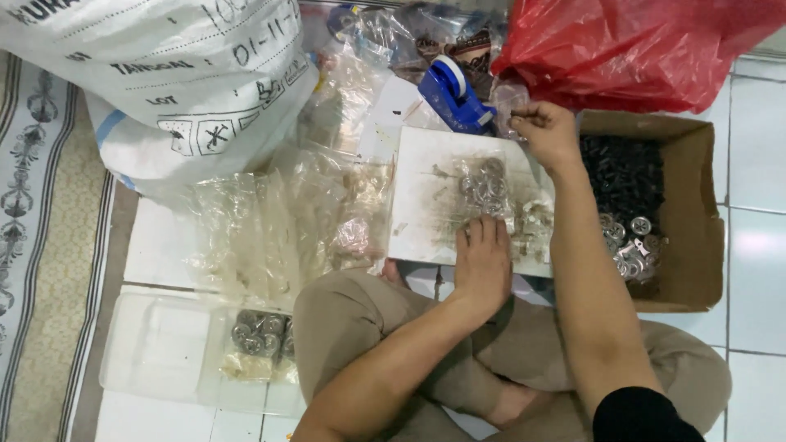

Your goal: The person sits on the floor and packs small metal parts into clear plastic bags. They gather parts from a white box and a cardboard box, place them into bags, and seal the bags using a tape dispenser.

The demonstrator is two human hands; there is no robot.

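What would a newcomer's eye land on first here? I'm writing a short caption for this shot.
Probably the bright red plastic bag at top right, then the big white woven sack at top left. Between them, the left hand presses a small clear bag of metal parts onto a white board, while the right hand reaches beside the blue tape dispenser.

big white woven sack (155, 74) at the floor's top left corner, red plastic bag (639, 49) top right. blue tape dispenser (455, 96) btwn them. clear plastic tray (164, 348) w/ metal discs near bottom left edge. patterned mat (37, 245) along left edge.
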